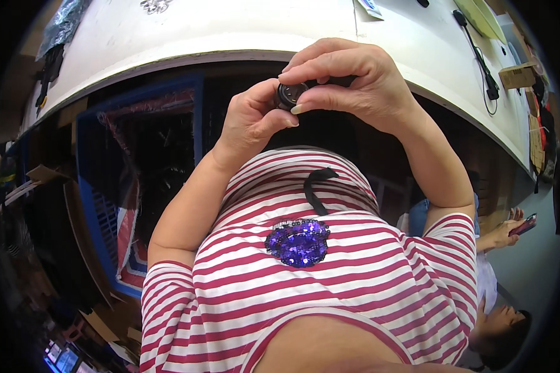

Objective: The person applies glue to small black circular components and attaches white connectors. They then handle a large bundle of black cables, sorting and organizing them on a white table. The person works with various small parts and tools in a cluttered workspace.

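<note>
Between my two hands, just off the near edge of the table, is a small round black piece [292, 94] with a dark, glossy inner face. What kind of thing it is, I cannot make out. My left hand [249, 121] pinches its left side between thumb and fingers. From the right, my right hand [364, 84] closes on it with the thumb below and fingertips above. Its underside and part of its rim are hidden by my fingers.
A white table [230, 28] curves across the front. Silver metal pieces [155, 5] lie at its back left, and a black cable [482, 65] and a small cardboard box [517, 76] at right. A blue crate [96, 193] stands at left. At right, another person's hand [498, 236] holds a phone [523, 225].
</note>
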